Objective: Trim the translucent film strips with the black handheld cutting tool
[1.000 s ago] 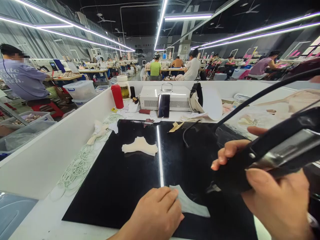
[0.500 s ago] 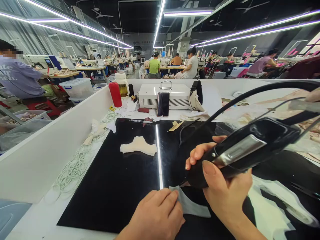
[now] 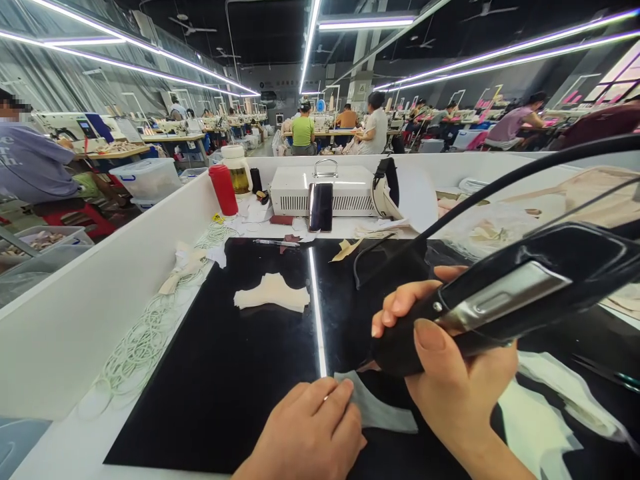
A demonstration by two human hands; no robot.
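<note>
Here's the grey cloth point(image 3: 387, 410), lying near the middle of the near edge of the black surface point(image 3: 240, 387), and the left hand point(image 3: 310, 427) has its left end, fingers drawn close together and pressing from above; whether any fingertip tucks underneath, I can't tell. In comes the right hand point(image 3: 457, 373), fingers wrapped round a black hand tool point(image 3: 500, 300), thumb along the near side. The tool's tip points at the cloth's far edge, right by those left fingertips; touching or just beside, it's too small to call.

And that closeness looks like the big danger: one slip of the tip leftward and it could catch a finger. The cloth looks thin, its right end lies unpinned, so a sideways push could swing or wrinkle it. Watch the cable point(image 3: 480, 197), arching over the right side; a snag there could tug the tool off line.

Now the room! Toward the near left corner the surface lies bare, a generous stretch. Farther up, toward the far left corner, sits a cream cloth point(image 3: 273, 293), well apart from both hands. The left edge is lined by tangled cord point(image 3: 135, 347), the far edge by a pen point(image 3: 276, 243) and a tan scrap point(image 3: 346, 250). It's tighter on the right: pale cloth pieces point(image 3: 530, 420) lie just beyond the right wrist, where a sweeping forearm could drag them.
</note>
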